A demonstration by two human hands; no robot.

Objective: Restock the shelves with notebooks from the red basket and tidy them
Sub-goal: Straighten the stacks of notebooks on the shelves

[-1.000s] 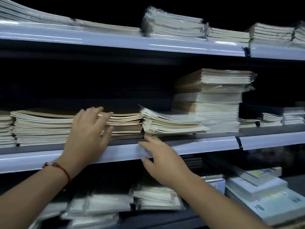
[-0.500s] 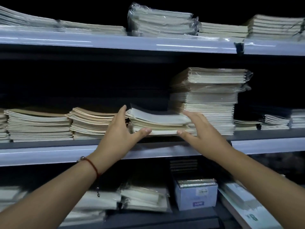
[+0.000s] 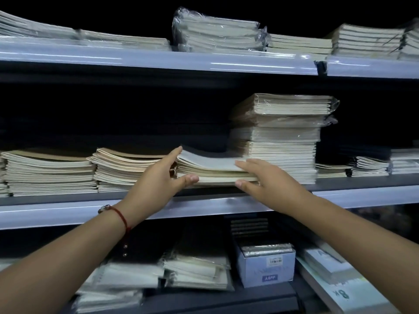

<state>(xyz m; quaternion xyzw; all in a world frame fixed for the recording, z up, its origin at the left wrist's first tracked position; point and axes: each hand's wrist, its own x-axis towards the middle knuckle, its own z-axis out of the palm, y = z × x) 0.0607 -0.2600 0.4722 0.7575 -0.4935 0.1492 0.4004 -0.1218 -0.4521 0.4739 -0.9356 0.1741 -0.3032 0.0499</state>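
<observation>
Dark store shelving fills the whole view, three pale-edged shelves with black behind them. On the middle shelf [image 3: 68, 211] there's a small notebook pile [image 3: 213, 168] with a greyish cover on top, sitting between a fanned-out stack of tan notebooks [image 3: 127, 168] on its left and a tall stack [image 3: 276, 141] on its right, part of which is still in plastic wrap. Both hands are on that small pile: the left hand [image 3: 156, 180] has its fingers laid along the pile's left side and the thumb hooked on the front edge, while the right hand [image 3: 265, 180] has fingers over the top right corner and the thumb under the front, so each grip is clamped around the pile from its own end. Left wrist has a red string bracelet [image 3: 121, 217]. Another flat stack [image 3: 49, 173] sits further left, wrapped bundles [image 3: 217, 32] are on the top shelf, and down below there's a small white box [image 3: 267, 268] next to loose packs. Red basket isn't in shot.
</observation>
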